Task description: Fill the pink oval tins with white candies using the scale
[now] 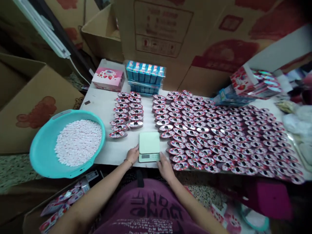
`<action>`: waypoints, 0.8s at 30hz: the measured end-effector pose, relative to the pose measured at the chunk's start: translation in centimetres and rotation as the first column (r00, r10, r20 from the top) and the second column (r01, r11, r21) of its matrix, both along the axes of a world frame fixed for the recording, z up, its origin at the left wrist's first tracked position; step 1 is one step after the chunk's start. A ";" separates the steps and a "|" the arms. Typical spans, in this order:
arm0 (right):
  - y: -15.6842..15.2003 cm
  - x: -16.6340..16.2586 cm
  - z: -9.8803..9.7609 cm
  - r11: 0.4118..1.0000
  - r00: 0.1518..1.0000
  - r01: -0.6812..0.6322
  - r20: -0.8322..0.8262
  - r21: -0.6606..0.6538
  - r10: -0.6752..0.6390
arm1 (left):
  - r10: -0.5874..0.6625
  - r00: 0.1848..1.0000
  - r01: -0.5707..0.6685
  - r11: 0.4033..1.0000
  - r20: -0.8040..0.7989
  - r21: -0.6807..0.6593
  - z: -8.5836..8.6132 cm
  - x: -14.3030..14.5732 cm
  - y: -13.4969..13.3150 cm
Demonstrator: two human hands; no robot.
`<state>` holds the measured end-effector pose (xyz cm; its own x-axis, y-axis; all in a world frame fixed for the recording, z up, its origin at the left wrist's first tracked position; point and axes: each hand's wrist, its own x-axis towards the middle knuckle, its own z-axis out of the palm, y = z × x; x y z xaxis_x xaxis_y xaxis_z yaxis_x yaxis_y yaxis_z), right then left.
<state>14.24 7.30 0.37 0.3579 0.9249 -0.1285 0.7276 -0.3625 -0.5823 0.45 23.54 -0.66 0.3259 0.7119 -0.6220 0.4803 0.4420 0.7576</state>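
A pale green digital kitchen scale [149,143] lies flat at the front edge of the white table, its display and buttons facing me. Nothing rests on its platform. My left hand [133,154] grips the scale's left side with the fingers closed against it. On the opposite side my right hand [165,165] holds the lower right corner. Small spouted packs with red and white printing [167,134] stand upright in rows just right of the scale. A smaller group of the same packs [118,134] stands behind and left of it.
At left, a turquoise basin [36,149] holds many small white pieces [79,143]. A pink strawberry box [108,78] and wrapped blue packs [145,76] stand along the back. Large cardboard boxes [165,29] rise behind the table. An open carton [243,83] sits at the back right.
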 end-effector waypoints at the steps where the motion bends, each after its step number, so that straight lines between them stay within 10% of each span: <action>1: -0.7 0.0 0.6 1.000 1.000 -0.008 0.018 -0.004 0.008 | -0.036 0.999 0.037 0.999 -0.026 0.030 -0.1 0.0 -0.6; 7: -6.9 4.5 4.6 0.994 0.956 -0.041 0.284 -0.101 0.068 | 0.156 0.986 -0.158 0.987 -0.052 -0.032 -0.3 -0.3 -1.6; 13: -9.7 8.2 4.6 0.948 0.844 -0.214 0.444 -0.236 0.301 | 0.460 0.862 -0.292 0.795 0.215 -0.532 2.8 -1.9 -2.3; 17: -6.2 6.2 6.5 0.929 0.826 -0.323 0.426 -0.178 0.369 | 0.613 0.760 -0.263 0.594 0.216 -0.760 4.9 -2.6 -3.0; 24: 6.5 2.0 7.3 0.878 0.758 -0.457 0.453 -0.142 0.468 | 0.721 0.644 -0.271 0.529 0.257 -0.804 6.2 -3.3 -3.2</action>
